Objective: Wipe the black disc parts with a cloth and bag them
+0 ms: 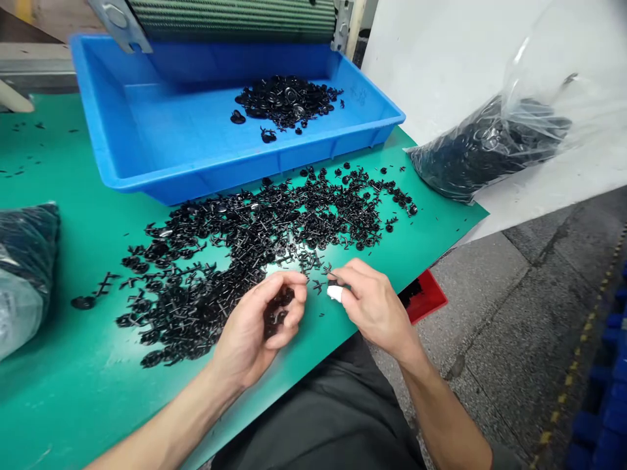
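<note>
Many small black plastic parts lie spread over the green table top. My left hand is curled at the near edge of the pile, with several black parts cupped in its palm. To its right, my right hand pinches a small black part between thumb and fingertips, just above the table. White tape wraps the right thumb. The two hands are apart, and a few loose pieces lie between and beyond them.
Behind the pile stands a blue tray holding more black parts, below a green conveyor belt. Filled plastic bags sit at right and left. A red bin is below the table's right edge.
</note>
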Tool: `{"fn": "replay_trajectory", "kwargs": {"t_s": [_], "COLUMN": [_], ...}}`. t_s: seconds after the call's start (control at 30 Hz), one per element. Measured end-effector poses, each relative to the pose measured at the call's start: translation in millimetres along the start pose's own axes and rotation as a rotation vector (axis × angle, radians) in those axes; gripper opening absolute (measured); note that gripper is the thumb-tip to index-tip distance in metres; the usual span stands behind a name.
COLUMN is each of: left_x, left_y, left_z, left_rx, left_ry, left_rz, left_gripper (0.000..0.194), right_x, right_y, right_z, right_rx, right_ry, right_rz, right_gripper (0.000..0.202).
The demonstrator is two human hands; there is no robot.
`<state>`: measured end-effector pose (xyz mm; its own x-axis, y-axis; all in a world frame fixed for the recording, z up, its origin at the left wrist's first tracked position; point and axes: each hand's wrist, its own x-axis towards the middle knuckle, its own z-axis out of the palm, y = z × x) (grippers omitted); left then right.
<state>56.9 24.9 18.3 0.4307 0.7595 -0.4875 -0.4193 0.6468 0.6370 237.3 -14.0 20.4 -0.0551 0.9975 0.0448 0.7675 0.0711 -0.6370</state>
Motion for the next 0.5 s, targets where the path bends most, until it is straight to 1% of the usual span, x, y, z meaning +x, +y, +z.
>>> {"fn": "replay_trajectory", "kwargs": {"t_s": [0.1,0.17,0.23,0.3,0.4,0.43,0.5], "left_x": [-2,-3,-3,-2,0,1,2], "left_y": [-6,-10,-14,-15,-12,-11,-9], "left_z": [2.9,2.5,0.0,-2.7,-4.2,-4.0,-3.2], "left_rx": [0.16,0.271,0.321,0.291,0.171,0.135,0.08], "left_ry": [-0.008,-0.045,-0.079,-0.079,-0.037,-0.028,-0.022], "left_rz": [0.019,0.047,0.063,0.067,0.084,0.089,0.096], "left_gripper": [0.035,0.039,0.038,0.033,0.025,0.023,0.023], "right_x": [1,1,0,0,-2,-3,-7], "right_y": [-12,-23,-32,-37,-36,-34,-31], "right_z": [-1,-3,-3,-4,-4,-3,-2], "right_rx": [0.142,0.185,0.184,0.182,0.22,0.217,0.146], "right_ry": [0.076,0.074,0.039,-0.005,-0.042,-0.037,0.014], "right_rz": [-0.037,-0.06,-0.082,-0.096,-0.139,-0.15,-0.129], "right_gripper": [0.027,0.026,0.03,0.036,0.044,0.047,0.047]}}
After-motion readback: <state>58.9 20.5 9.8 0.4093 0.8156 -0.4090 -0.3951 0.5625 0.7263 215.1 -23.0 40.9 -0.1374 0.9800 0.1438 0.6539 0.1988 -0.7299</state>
